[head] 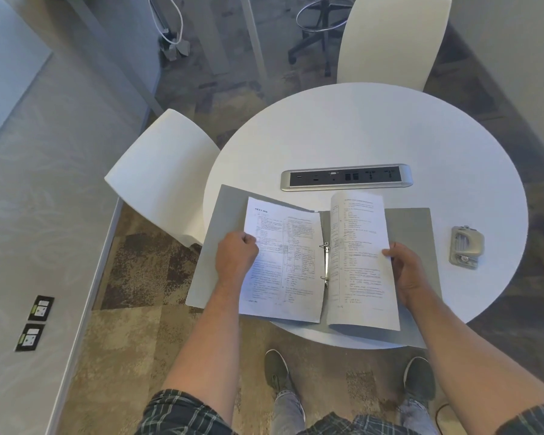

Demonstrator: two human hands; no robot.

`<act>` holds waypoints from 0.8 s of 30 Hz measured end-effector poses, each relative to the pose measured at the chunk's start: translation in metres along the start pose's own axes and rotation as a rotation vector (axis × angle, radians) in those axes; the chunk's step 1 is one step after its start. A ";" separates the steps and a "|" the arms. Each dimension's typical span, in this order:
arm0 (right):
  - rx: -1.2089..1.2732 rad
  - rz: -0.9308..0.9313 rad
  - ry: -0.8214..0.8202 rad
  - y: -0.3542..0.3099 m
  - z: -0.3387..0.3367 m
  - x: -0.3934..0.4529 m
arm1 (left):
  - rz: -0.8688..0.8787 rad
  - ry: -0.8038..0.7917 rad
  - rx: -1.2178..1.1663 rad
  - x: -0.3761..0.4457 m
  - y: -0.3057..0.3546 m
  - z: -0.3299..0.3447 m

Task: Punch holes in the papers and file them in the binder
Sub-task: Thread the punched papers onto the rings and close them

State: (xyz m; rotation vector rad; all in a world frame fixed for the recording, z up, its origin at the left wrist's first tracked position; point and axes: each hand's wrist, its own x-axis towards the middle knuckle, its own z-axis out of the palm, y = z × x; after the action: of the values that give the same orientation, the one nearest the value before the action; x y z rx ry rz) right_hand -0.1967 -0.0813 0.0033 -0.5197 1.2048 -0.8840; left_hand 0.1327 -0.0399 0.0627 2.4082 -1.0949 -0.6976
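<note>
A grey ring binder lies open on the round white table, its metal rings in the middle. A printed stack of papers rests on the binder's left half, and my left hand grips its left edge. A second printed stack sits on the right side of the rings with its left edge curled upward; my right hand holds its right edge. The metal hole punch stands alone on the table to the right of the binder.
A silver power and socket strip is set into the table behind the binder. Two white chairs stand at the table, one at the left and one at the far side. My feet are under the table's near edge.
</note>
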 end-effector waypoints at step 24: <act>-0.160 -0.075 -0.414 -0.007 0.087 0.003 | 0.123 -0.368 -0.392 -0.030 0.050 0.031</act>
State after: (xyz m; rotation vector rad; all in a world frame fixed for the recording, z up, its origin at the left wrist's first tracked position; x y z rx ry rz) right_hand -0.1165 -0.0964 0.0329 -0.8372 0.8832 -0.7011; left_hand 0.0690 -0.0523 0.0739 1.9107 -1.1057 -1.2198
